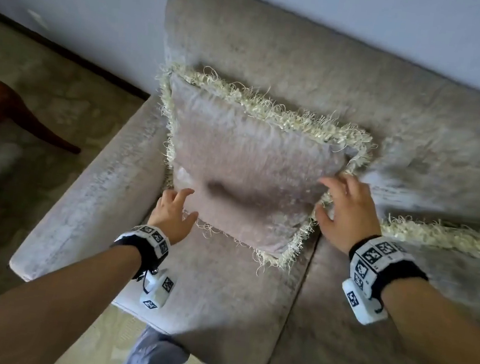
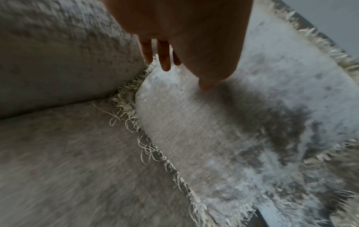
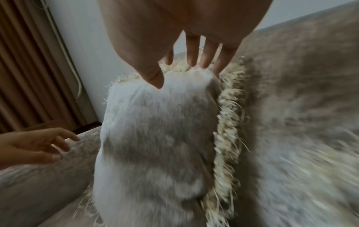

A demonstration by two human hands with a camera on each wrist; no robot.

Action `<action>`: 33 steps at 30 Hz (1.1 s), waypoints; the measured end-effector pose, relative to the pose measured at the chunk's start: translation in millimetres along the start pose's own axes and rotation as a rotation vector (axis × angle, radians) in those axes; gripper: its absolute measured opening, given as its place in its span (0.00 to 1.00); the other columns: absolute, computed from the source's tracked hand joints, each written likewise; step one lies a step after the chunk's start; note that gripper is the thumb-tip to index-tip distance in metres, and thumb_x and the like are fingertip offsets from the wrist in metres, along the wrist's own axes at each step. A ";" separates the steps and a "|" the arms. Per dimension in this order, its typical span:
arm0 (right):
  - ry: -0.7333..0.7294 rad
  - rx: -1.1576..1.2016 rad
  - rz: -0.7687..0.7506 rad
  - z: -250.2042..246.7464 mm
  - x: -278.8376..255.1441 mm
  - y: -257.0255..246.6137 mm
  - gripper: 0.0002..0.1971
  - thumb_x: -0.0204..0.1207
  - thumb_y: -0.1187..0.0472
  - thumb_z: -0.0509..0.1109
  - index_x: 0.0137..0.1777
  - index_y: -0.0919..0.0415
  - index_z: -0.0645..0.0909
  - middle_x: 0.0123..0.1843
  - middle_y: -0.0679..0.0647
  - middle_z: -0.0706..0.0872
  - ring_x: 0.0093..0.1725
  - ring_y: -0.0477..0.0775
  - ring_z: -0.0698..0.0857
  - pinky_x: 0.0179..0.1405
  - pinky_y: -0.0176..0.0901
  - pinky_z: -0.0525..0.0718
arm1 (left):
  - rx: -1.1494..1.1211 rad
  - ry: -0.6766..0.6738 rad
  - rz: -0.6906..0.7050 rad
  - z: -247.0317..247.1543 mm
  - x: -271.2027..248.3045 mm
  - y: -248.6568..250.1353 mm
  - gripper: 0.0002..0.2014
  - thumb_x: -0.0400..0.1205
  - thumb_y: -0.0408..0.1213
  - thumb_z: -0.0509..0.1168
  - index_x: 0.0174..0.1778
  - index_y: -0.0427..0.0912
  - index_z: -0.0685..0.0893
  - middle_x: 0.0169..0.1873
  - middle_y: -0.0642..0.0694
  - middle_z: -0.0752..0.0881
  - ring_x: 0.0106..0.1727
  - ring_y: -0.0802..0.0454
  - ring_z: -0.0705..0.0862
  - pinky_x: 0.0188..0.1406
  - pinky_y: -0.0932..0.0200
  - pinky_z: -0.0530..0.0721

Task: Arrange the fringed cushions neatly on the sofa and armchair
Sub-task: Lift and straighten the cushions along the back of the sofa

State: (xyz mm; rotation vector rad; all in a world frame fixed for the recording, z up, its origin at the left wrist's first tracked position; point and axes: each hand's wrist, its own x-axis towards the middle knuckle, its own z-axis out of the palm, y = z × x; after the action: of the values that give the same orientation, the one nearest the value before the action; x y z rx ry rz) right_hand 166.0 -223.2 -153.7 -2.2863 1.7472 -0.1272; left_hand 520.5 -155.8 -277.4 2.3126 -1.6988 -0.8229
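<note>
A grey plush cushion point(image 1: 243, 164) edged with cream fringe leans against the sofa backrest point(image 1: 307, 54), close to the left armrest point(image 1: 87, 194). My left hand point(image 1: 182, 202) is at its lower left corner, fingers loosely spread, gripping nothing. In the left wrist view the left hand point(image 2: 186, 76) has its thumb on the face of the cushion point(image 2: 233, 130). My right hand point(image 1: 329, 198) lies at the cushion's right edge. In the right wrist view the right hand point(image 3: 175, 75) has straight fingers whose tips touch the top of the cushion point(image 3: 155, 138). A second fringed cushion point(image 1: 442, 234) lies at the right, mostly out of frame.
The sofa seat point(image 1: 219, 299) in front of the cushion is bare. A dark wooden furniture leg point(image 1: 16, 114) stands on the patterned carpet at the left. Brown curtains point(image 3: 29, 69) hang beside the wall. My legs point(image 1: 153, 357) stand against the seat's front edge.
</note>
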 end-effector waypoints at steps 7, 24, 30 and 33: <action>-0.072 -0.243 0.022 22.4 81.5 -33.3 0.46 0.66 0.32 0.72 0.82 0.37 0.55 0.86 0.57 0.46 0.82 0.76 0.45 0.76 0.80 0.46 | -0.022 -0.144 -0.033 19.6 80.9 -70.0 0.48 0.70 0.54 0.76 0.82 0.63 0.55 0.66 0.36 0.68 0.68 0.33 0.74 0.71 0.39 0.74; 0.155 -0.230 0.135 101.1 101.9 -28.3 0.38 0.64 0.40 0.74 0.75 0.45 0.67 0.71 0.69 0.68 0.73 0.80 0.61 0.66 0.90 0.58 | -0.216 -0.127 0.086 86.0 161.7 -104.4 0.67 0.50 0.43 0.89 0.80 0.54 0.53 0.80 0.31 0.48 0.80 0.31 0.58 0.77 0.46 0.67; 0.257 -0.207 0.090 111.5 91.9 -28.4 0.32 0.67 0.47 0.75 0.72 0.48 0.71 0.62 0.69 0.74 0.68 0.71 0.64 0.68 0.87 0.58 | -0.235 -0.112 0.052 76.3 167.3 -92.2 0.56 0.54 0.36 0.86 0.71 0.57 0.56 0.63 0.38 0.68 0.58 0.32 0.79 0.62 0.42 0.79; 0.272 -0.176 0.081 108.0 84.3 -30.7 0.33 0.65 0.53 0.80 0.70 0.49 0.72 0.58 0.66 0.75 0.64 0.67 0.65 0.65 0.83 0.66 | -0.326 -0.136 0.075 64.3 155.2 -90.0 0.51 0.57 0.30 0.81 0.70 0.58 0.60 0.65 0.42 0.72 0.63 0.42 0.79 0.63 0.46 0.82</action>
State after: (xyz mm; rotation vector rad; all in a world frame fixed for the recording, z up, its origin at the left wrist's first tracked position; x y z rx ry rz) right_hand 242.1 -280.0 -257.1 -2.4099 2.0570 -0.2925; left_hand 594.4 -255.2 -422.2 2.0057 -1.5523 -1.1678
